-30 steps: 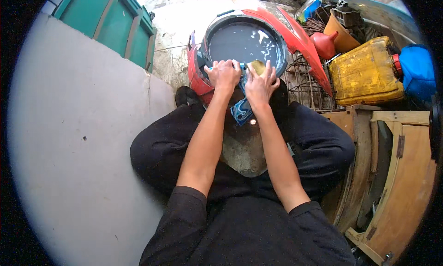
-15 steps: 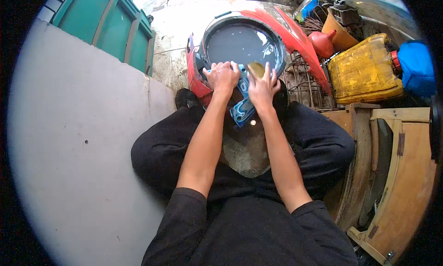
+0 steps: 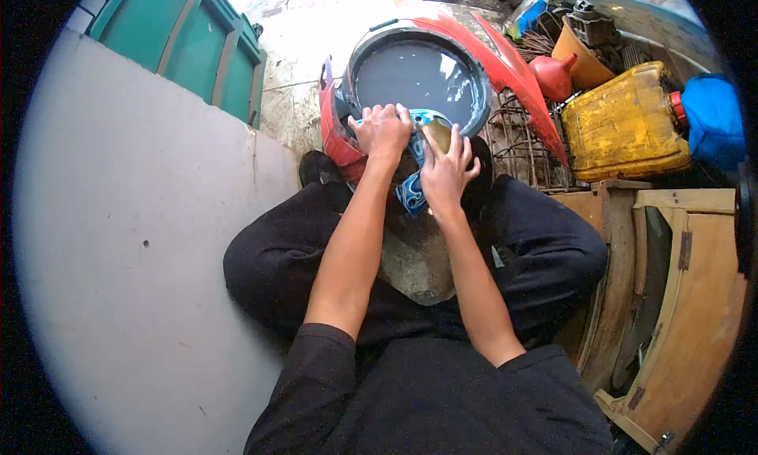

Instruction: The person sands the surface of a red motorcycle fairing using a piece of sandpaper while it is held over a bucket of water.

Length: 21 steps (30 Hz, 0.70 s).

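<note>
A blue-and-white swirl-patterned part [image 3: 411,196], curved and with holes in it, lies across the near rim of a dark bucket [image 3: 483,99]. My left hand [image 3: 383,133] is closed over its upper left end. In my right hand [image 3: 447,169] is a thin olive-brown piece [image 3: 439,134] that looks like sandpaper, pressed against the part with the fingers over it. Much of the part is hidden under both hands. Greyish water [image 3: 418,74] fills the bucket just beyond them.
Red plastic panels [image 3: 505,60] curve around the bucket. To the right are a yellow jerrycan [image 3: 624,123], a red funnel [image 3: 551,77], a blue container [image 3: 713,117] and a wooden cabinet door [image 3: 699,297]. A pale wall [image 3: 142,218] runs along my left.
My right hand has moved slightly down and toward me with the olive-brown piece, covering more of the part's lower end. My left hand stays where it was.
</note>
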Each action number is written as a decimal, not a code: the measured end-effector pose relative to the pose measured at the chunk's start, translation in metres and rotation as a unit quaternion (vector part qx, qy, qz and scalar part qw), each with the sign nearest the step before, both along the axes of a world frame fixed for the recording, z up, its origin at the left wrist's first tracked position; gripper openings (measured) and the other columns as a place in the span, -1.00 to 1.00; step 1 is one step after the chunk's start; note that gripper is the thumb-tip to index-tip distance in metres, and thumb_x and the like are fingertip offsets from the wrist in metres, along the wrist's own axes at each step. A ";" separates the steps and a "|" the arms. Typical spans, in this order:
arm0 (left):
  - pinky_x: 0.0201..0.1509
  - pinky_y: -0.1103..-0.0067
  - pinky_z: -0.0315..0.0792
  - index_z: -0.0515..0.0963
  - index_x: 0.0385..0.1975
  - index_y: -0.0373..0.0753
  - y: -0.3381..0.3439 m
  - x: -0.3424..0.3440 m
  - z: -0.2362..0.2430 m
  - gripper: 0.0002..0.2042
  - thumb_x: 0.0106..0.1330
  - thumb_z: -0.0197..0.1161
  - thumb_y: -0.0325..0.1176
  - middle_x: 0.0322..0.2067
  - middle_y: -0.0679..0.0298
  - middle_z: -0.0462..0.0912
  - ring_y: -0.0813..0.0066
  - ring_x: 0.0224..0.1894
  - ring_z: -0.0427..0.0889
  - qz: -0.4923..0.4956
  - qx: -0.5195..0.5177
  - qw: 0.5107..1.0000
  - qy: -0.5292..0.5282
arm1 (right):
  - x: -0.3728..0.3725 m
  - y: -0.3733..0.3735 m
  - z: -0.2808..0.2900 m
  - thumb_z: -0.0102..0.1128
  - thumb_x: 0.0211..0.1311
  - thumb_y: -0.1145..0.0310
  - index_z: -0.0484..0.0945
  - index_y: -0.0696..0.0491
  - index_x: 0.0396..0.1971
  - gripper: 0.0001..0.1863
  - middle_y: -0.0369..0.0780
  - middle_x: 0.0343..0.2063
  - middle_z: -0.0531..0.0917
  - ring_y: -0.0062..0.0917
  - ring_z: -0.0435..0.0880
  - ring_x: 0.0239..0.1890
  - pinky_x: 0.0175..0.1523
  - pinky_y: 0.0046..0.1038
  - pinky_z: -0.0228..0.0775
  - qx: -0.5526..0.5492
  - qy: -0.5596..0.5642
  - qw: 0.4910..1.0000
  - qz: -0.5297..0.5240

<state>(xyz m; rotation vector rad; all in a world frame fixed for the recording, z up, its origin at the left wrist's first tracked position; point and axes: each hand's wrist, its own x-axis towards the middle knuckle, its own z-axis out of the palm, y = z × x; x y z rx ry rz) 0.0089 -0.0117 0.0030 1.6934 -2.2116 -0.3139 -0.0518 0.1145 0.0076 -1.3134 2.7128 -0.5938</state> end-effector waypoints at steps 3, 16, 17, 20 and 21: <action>0.25 -0.09 0.23 0.72 -0.33 -0.18 -0.003 -0.008 -0.003 -0.63 0.37 0.02 -0.09 -0.24 0.11 0.74 0.16 -0.04 0.66 0.011 -0.026 1.000 0.010 | -0.012 -0.016 0.001 -0.01 0.44 0.03 0.59 -0.44 0.15 -0.64 -0.08 0.43 0.22 -0.05 0.13 0.44 0.38 0.30 -0.20 -0.043 0.014 0.999 -0.003; 0.27 -0.13 0.20 0.72 -0.36 -0.10 -0.004 -0.007 -0.004 -0.68 0.37 0.04 -0.11 -0.29 0.18 0.74 0.16 -0.10 0.68 0.014 -0.051 0.998 0.035 | -0.032 -0.024 0.003 0.03 0.42 0.03 0.63 -0.47 0.10 -0.67 -0.17 0.43 0.26 -0.16 0.12 0.48 0.39 0.33 -0.24 -0.031 -0.028 0.999 0.030; 0.27 -0.12 0.21 0.72 -0.38 -0.10 -0.002 -0.011 -0.006 -0.68 0.37 0.05 -0.12 -0.30 0.20 0.74 0.16 -0.12 0.69 0.013 -0.056 0.997 0.046 | -0.048 -0.034 -0.002 0.05 0.41 0.02 0.64 -0.43 0.08 -0.68 -0.17 0.44 0.25 -0.14 0.12 0.48 0.40 0.33 -0.25 -0.009 -0.025 0.999 0.040; 0.27 -0.10 0.22 0.72 -0.37 -0.10 -0.001 -0.015 -0.001 -0.69 0.36 0.05 -0.12 -0.30 0.19 0.74 0.16 -0.11 0.68 0.017 -0.023 0.998 0.049 | -0.079 -0.056 -0.003 0.00 0.38 -0.17 0.62 -0.26 0.13 -0.51 -0.26 0.45 0.25 -0.24 0.08 0.50 0.42 0.25 -0.33 0.077 -0.032 0.994 0.071; 0.27 -0.10 0.21 0.72 -0.36 -0.10 -0.003 -0.010 -0.002 -0.68 0.36 0.04 -0.10 -0.27 0.18 0.75 0.16 -0.09 0.68 0.019 -0.016 0.999 0.045 | -0.077 -0.054 -0.001 0.00 0.38 -0.17 0.62 -0.26 0.13 -0.51 -0.26 0.45 0.25 -0.24 0.08 0.50 0.42 0.25 -0.33 0.075 -0.033 0.994 0.074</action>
